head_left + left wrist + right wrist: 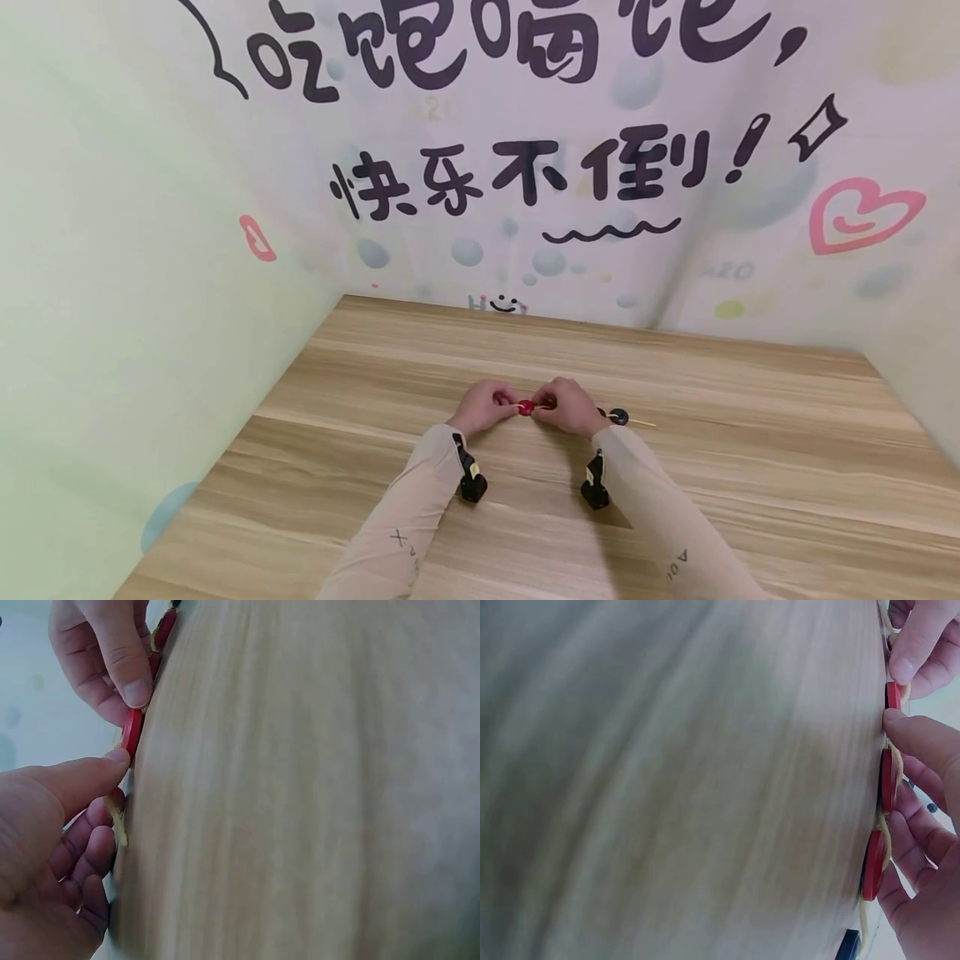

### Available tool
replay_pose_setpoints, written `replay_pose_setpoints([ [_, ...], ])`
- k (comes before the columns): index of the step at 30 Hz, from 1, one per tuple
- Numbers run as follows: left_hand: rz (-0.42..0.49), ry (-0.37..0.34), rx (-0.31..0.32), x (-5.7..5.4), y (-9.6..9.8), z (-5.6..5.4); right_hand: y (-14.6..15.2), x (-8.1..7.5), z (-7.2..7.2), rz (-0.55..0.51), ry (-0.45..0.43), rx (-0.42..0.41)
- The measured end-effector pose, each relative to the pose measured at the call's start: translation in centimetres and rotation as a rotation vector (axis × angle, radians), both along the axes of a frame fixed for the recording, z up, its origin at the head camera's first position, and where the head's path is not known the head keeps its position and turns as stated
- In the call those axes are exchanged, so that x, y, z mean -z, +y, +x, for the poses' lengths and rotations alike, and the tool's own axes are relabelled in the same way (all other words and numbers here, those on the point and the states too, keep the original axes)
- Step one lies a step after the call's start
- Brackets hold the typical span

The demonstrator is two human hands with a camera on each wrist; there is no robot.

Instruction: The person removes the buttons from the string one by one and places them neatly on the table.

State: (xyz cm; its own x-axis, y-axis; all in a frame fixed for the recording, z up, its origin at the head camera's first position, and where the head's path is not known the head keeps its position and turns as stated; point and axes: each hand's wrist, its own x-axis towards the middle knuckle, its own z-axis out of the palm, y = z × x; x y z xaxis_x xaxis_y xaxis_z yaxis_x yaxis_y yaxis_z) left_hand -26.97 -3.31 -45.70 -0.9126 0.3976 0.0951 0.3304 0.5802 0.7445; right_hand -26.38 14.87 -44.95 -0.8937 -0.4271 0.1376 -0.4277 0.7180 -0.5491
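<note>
A hand could pass over brown wood-grain tabletop (525, 533) in front of or behind the red round disc (526, 407) on pale cord (643, 423). The left hand (483, 407) and right hand (573, 407) block its sides (a black round disc (618, 416) lies farther right).

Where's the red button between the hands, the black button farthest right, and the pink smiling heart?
Red button (527, 408): head view, its top face.
Black button (619, 417): head view, its top face.
Pink smiling heart (856, 227): head view, by its smile.
</note>
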Motion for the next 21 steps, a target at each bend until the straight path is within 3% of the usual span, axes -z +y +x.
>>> replay_pose_setpoints([
  [11,0.039,0.006,-0.055,0.21,-0.19,-0.03,-0.01,0.40,-0.09,0.038,-0.028,0.046],
  [21,0.113,-0.021,-0.048,-0.12,-0.29,0.25,-0.24,0.10,0.29,0.031,-0.044,0.053],
])
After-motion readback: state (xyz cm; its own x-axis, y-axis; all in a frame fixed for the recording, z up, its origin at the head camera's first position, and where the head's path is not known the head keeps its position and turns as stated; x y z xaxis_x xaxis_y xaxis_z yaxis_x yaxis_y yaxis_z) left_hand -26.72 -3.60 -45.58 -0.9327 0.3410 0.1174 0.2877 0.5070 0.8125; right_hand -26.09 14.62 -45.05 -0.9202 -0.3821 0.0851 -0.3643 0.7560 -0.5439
